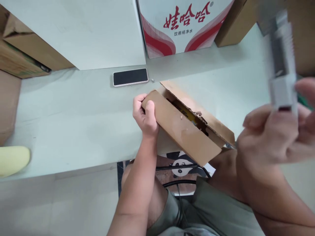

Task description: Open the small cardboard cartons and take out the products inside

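My left hand [145, 114] is closed round the left end of a long brown cardboard box [183, 129]. The box lies slanted on the pale table [73, 124] with its torn lid flap open, and dark and yellow contents show inside. My right hand [273, 134] is raised close to the camera at the right, blurred, with fingers closed on a grey boxy object [283, 65] that stands up out of the hand.
A phone [130, 77] lies face up behind the box. Against the back stand a white box [81, 29], a red-and-white printed carton [184, 23] and brown cartons [22, 52]. A yellow object [13, 159] rests at the left table edge. My legs and cables are below.
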A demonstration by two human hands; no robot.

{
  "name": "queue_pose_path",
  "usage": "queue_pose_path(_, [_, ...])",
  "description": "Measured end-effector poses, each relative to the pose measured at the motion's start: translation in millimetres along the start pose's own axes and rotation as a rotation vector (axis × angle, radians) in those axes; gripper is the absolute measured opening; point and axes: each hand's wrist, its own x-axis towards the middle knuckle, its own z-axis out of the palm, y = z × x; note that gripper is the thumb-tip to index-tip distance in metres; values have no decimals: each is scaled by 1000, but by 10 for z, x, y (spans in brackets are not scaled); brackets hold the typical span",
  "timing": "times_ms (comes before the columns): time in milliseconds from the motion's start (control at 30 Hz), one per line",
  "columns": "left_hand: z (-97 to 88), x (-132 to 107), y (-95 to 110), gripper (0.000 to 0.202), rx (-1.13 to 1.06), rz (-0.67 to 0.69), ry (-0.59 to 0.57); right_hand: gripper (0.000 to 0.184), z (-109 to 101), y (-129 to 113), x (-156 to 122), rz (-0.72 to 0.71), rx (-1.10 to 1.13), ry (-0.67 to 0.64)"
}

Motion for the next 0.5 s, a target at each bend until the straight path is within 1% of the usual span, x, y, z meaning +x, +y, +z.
queue_pose_path(67, [-18, 7, 1, 22, 8, 6, -9, 33, 106, 322, 84, -121, 2, 117])
queue_pose_path(100, [-25, 9, 2, 21, 8, -2, -13, 30, 163, 488, 110, -75, -64, 99])
queue_pose_path(133, [-31, 12, 4, 21, 4, -15, -15, 27, 215, 647, 118, 10, -161, 16])
queue_pose_path(167, [-35, 13, 6, 21, -1, -31, -15, 26, 261, 792, 105, 128, -279, -97])
queue_pose_path(200, [-35, 15, 10, 21, -3, -45, -13, 27, 299, 919, 76, 258, -394, -232])
queue_pose_path(233, [-33, 16, 15, 20, 1, -55, -7, 28, 333, 1024, 34, 351, -480, -361])
queue_pose_path(267, [-29, 17, 21, 20, 8, -61, 1, 30, 363, 1108, -12, 411, -534, -472])
queue_pose_path(300, [-25, 18, 25, 20, 15, -66, 7, 31, 391, 1168, -56, 439, -561, -548])
queue_pose_path(333, [-23, 19, 27, 19, 23, -68, 13, 32, 419, 1206, -92, 446, -569, -578])
queue_pose_path(400, [-27, 23, 19, 20, 41, -69, 11, 33, 467, 1223, -127, 439, -578, -566])
queue_pose_path(433, [-36, 27, 8, 21, 58, -63, 4, 34, 482, 1207, -127, 434, -573, -535])
queue_pose_path(500, [-65, 36, -21, 24, 128, -44, -48, 34, 477, 1140, -111, 432, -480, -421])
